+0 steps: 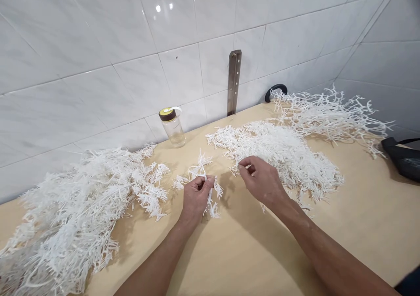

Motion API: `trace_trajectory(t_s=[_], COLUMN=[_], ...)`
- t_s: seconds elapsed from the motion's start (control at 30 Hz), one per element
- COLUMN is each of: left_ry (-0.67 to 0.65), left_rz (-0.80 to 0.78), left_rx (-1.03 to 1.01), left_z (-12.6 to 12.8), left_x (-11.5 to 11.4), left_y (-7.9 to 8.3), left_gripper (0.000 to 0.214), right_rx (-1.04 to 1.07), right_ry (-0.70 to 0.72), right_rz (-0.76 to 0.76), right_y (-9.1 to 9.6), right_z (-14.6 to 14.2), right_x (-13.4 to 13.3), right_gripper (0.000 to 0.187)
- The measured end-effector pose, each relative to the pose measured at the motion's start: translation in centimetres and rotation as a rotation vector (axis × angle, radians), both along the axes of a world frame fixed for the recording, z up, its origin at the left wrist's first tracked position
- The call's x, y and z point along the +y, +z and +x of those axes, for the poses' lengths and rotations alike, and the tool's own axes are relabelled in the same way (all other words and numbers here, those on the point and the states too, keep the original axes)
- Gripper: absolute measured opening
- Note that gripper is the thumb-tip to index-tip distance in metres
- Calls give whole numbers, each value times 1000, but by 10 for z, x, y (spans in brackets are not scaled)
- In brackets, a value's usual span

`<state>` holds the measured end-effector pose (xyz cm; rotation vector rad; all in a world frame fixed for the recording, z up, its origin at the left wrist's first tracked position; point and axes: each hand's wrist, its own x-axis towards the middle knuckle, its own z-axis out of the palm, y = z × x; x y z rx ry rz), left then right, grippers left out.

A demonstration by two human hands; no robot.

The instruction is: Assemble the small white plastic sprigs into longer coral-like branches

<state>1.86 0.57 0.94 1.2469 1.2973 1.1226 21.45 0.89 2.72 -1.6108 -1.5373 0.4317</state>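
Observation:
My left hand (pixel 196 197) is closed in a pinch around a white branching plastic stem (pixel 197 171). Bristly sprigs stick out from it above and below the fingers. Off to the right, my right hand (pixel 260 178) has thumb and forefinger pressed together at the near left edge of a heap of small white sprigs (pixel 278 151). Whatever sits between those fingertips is too small to make out. On the left side of the table lies a large pile of white branching pieces with sprigs on them (pixel 88 204).
Bare white branches (pixel 331 112) are heaped at the back right, beside a black ring-shaped object (pixel 276 92). A clear bottle with a brown and yellow lid (pixel 173 130) stands near the tiled wall. A metal bracket (pixel 234 81) is upright against that wall. Another black object (pixel 402 158) lies at the right edge.

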Motion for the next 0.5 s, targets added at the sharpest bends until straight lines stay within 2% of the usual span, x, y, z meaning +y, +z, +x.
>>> trace_trajectory(t_s=[0.1, 0.2, 0.37, 0.5], left_ry=[4, 2, -2, -6], left_rz=[19, 61, 87, 90], left_rx=[-3, 14, 48, 81], left_z=[0, 1, 3, 3], left_x=[1, 1, -2, -3], left_y=[-3, -5, -2, 4], left_gripper=[42, 40, 38, 42], right_rx=[151, 214, 310, 231], right_ry=[260, 401, 394, 342], right_rz=[-231, -334, -373, -349], right_y=[6, 7, 2, -1], right_z=[-15, -27, -31, -32], right_x=[-8, -13, -13, -12], right_gripper=[25, 27, 19, 17])
